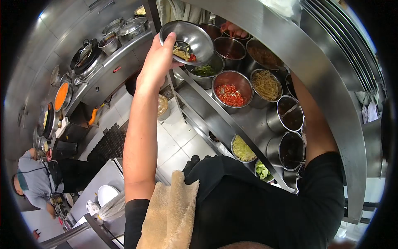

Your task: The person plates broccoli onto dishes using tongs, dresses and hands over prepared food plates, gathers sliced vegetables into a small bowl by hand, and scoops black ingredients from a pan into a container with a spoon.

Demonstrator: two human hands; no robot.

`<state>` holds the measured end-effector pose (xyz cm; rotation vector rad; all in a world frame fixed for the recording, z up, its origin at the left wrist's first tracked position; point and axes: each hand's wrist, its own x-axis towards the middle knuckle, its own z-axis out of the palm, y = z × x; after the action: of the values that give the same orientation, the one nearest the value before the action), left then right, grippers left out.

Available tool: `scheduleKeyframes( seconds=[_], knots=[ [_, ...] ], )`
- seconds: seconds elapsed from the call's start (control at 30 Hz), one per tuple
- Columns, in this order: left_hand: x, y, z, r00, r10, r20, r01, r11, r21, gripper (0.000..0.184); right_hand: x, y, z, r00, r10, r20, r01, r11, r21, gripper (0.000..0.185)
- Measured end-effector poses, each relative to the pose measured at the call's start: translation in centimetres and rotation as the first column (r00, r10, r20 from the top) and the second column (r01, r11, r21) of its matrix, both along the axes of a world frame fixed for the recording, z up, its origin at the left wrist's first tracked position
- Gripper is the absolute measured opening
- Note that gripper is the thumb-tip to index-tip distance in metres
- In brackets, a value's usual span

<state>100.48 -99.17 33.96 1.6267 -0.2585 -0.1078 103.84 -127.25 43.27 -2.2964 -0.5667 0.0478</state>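
My left hand grips a steel mixing bowl by its near rim, thumb over the inside. The bowl is tilted; yellowish shreds and a few red pieces lie in it. My right hand is over the back pots, partly hidden by the steel shelf beam that also covers part of the arm. Its fingers are bent together near something red, and what they hold is unclear. Close by stand a pot of green strips, a pot of chopped red chili and a pot of pale yellow shreds.
The curved steel shelf beam arches over the pots. Dark sauce pots with spoons stand at the right. Shredded cabbage sits lower down. At the left are a stove counter with pans and another person.
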Motion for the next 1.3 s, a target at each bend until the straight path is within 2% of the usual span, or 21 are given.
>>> scheduleKeyframes(
  seconds=[0.13,0.37,0.47,0.57,0.67,0.7,0.8,0.87,0.93,1.1,1.2,1.23,1.3],
  knots=[
    [0.8,-1.6,0.2,0.999,-0.032,-0.028,0.031,0.998,-0.058,0.051,0.6,2.0,0.2,0.996,0.083,-0.020,-0.083,0.997,0.004,0.027],
    [1.3,-2.4,-1.6,0.979,-0.190,-0.078,0.152,0.923,-0.353,0.055,0.2,4.4,-3.3,0.971,0.172,-0.169,-0.187,0.979,-0.083,0.030],
    [1.6,-0.7,-3.0,0.987,-0.152,-0.055,0.119,0.911,-0.394,0.057,-0.5,5.9,-2.8,0.990,0.139,-0.006,-0.135,0.955,-0.264,0.027],
    [1.1,2.3,-3.4,0.992,-0.097,-0.080,0.052,0.895,-0.442,0.054,2.5,6.4,-6.2,0.906,0.280,0.317,-0.304,0.952,0.026,0.021],
    [-0.4,5.4,-3.3,0.993,0.014,-0.118,-0.068,0.881,-0.467,0.052,-0.7,8.2,-5.6,0.943,0.043,0.330,-0.032,0.999,-0.039,0.017],
    [-0.6,6.6,-3.6,0.991,0.041,-0.126,-0.096,0.879,-0.467,0.051,0.2,8.0,-7.0,0.889,0.045,0.455,-0.054,0.998,0.008,0.022],
    [-1.1,10.2,-5.3,0.987,0.088,-0.137,-0.142,0.876,-0.460,0.052,3.6,5.9,-11.8,0.926,0.250,0.284,-0.142,0.925,-0.352,0.026],
    [-2.0,11.3,-5.6,0.975,0.160,-0.156,-0.211,0.887,-0.411,0.053,2.1,7.3,-12.1,0.981,0.162,-0.105,-0.189,0.696,-0.692,0.029],
    [-2.8,11.3,-5.6,0.962,0.182,-0.204,-0.251,0.881,-0.401,0.051,0.6,8.5,-12.9,0.977,0.213,-0.020,-0.143,0.581,-0.801,0.033],
    [-3.2,11.1,-6.7,0.967,0.132,-0.218,-0.216,0.879,-0.426,0.052,1.2,8.6,-14.7,0.976,0.217,0.019,-0.121,0.613,-0.781,0.019],
    [-4.2,10.2,-5.7,0.965,0.138,-0.225,-0.224,0.878,-0.423,0.052,1.5,8.1,-13.2,0.965,0.259,0.045,-0.140,0.652,-0.745,0.017],
    [-4.4,9.9,-5.4,0.963,0.145,-0.229,-0.232,0.879,-0.418,0.053,1.4,7.6,-12.3,0.966,0.253,0.046,-0.154,0.714,-0.683,0.017],
    [-4.4,9.2,-5.2,0.974,0.110,-0.199,-0.188,0.882,-0.431,0.053,1.2,7.3,-10.9,0.967,0.241,0.086,-0.121,0.727,-0.676,0.018]
  ],
)
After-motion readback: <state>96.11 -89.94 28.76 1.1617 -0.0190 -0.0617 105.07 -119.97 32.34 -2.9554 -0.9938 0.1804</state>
